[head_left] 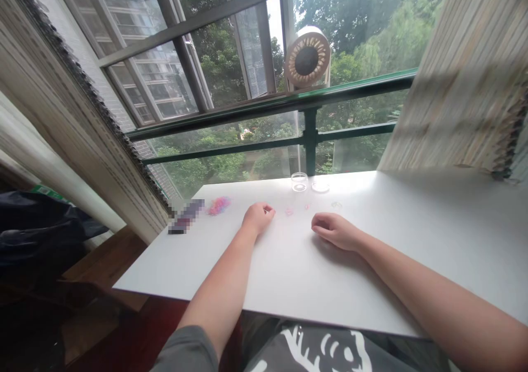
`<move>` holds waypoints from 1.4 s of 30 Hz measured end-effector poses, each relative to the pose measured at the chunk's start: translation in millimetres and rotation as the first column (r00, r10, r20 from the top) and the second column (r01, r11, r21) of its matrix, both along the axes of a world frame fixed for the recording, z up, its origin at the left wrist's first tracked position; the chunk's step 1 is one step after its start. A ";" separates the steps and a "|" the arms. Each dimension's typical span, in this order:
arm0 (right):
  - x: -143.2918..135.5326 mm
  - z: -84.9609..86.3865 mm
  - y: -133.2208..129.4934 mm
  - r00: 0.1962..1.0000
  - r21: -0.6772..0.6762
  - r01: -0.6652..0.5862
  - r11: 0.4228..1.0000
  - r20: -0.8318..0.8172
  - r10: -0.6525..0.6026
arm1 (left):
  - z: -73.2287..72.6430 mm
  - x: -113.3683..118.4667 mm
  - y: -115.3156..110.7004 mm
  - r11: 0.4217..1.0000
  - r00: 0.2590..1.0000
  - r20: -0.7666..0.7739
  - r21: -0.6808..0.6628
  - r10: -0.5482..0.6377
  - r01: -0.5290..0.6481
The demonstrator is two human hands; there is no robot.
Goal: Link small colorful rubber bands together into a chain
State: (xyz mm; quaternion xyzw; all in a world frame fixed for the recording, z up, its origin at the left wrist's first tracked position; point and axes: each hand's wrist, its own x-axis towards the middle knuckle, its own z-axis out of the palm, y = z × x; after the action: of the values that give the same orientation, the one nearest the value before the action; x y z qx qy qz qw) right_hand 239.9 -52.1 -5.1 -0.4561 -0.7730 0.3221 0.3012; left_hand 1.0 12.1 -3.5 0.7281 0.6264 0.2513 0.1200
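Observation:
My left hand [259, 218] is over the white table [284, 273], its fingers pinched together. Whatever may be between the fingertips is too small to make out. My right hand [335, 230] rests on its side on the tabletop, fingers loosely curled in and closed, with nothing visible in them. Between and just beyond the hands lie small pink pieces [289, 212] and another tiny pink piece [307, 207]. A thin clear curved item [337, 204] lies past my right hand. To the left of my left hand is a pile of small multicoloured pieces [218, 206].
At the table's far edge stand a clear round container [299, 182] and a clear round lid or dish [320, 187]. A pixelated dark object [186, 217] lies at the left edge. A round fan [307, 59] sits on the window ledge, above the green railing [311, 141]. Curtains [445, 86] hang at both sides.

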 end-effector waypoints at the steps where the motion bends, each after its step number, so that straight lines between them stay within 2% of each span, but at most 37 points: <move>1: 0.1 -0.3 0.3 1.000 -0.005 0.000 1.000 0.005 0.000 | -0.6 -5.5 2.2 1.000 1.000 0.012 -0.010 0.019 -0.019; 9: 0.7 -3.5 1.0 1.000 -0.027 0.003 1.000 0.025 -0.003 | -6.3 -43.8 11.4 0.992 0.992 0.056 -0.059 0.116 -0.113; 11: 0.7 -3.7 0.9 1.000 -0.033 0.000 0.999 0.022 0.001 | -6.4 -59.2 10.6 0.990 0.989 0.055 -0.050 0.137 -0.134; 14: 1.2 -4.7 1.8 1.000 -0.020 -0.001 1.000 0.026 0.002 | -5.6 -94.1 6.7 0.981 0.979 0.054 -0.016 0.196 -0.196; 17: 2.0 -6.0 3.2 1.000 -0.018 -0.003 1.000 0.030 0.004 | -4.7 -131.7 0.8 0.932 0.934 0.038 0.070 0.355 -0.357; 20: 2.1 -5.2 3.1 0.999 -0.018 -0.008 1.000 0.038 0.009 | -5.6 -150.9 -1.9 0.879 0.890 0.012 0.148 0.457 -0.453; 22: 1.6 -3.2 1.9 0.999 -0.013 -0.008 1.000 0.047 0.008 | -7.9 -149.0 -0.1 0.884 0.903 -0.030 0.218 0.429 -0.413; 26: 0.2 1.0 -0.4 0.997 0.008 0.003 1.000 0.077 -0.004 | -15.1 -128.4 7.7 0.905 0.928 -0.138 0.310 0.347 -0.293; 29: -0.2 1.9 -0.8 0.997 0.013 0.009 1.000 0.082 -0.010 | -19.4 -118.6 10.7 0.909 0.909 -0.170 0.251 0.380 -0.333; 32: -0.6 2.4 -1.4 0.997 0.014 0.012 1.000 0.080 -0.013 | -21.2 -118.2 11.4 0.908 0.895 -0.187 0.196 0.406 -0.371; 42: -0.6 3.9 -2.3 0.993 0.043 -0.003 0.999 0.120 -0.002 | -23.9 -120.9 16.5 0.929 0.907 -0.221 0.174 0.359 -0.326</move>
State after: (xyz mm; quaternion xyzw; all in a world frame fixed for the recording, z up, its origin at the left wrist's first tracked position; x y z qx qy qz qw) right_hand 239.3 -54.4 -1.2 -0.4678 -0.7967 0.2775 0.2636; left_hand -119.9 28.6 -27.4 0.6386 0.7364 0.2164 -0.0544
